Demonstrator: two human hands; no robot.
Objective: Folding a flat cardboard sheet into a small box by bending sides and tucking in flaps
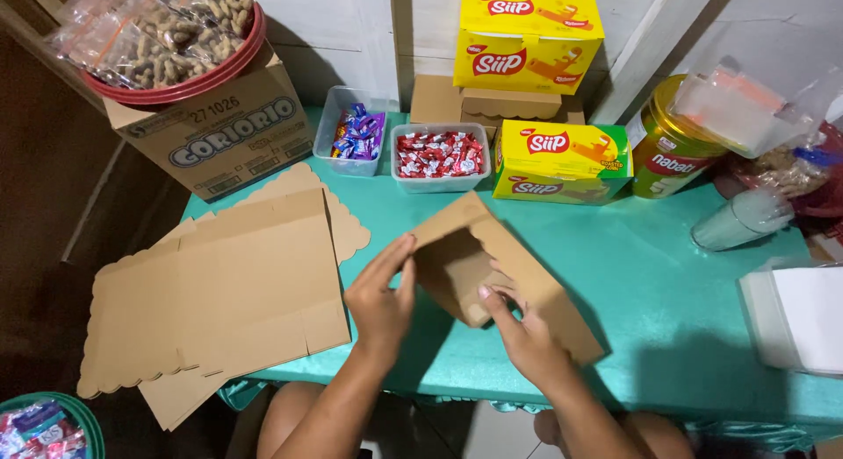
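Cardboard box blank (492,275) sits tilted near the table's (667,319) front edge, your left hand (382,303) flat-fingered bracing its flap, right hand (527,336) pinching its wall to fold.

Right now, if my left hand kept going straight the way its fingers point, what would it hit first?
Your left hand points up and right, fingertips already on the brown cardboard box. Past that edge, probably the clear tub of red candies, though depth is hard to judge.
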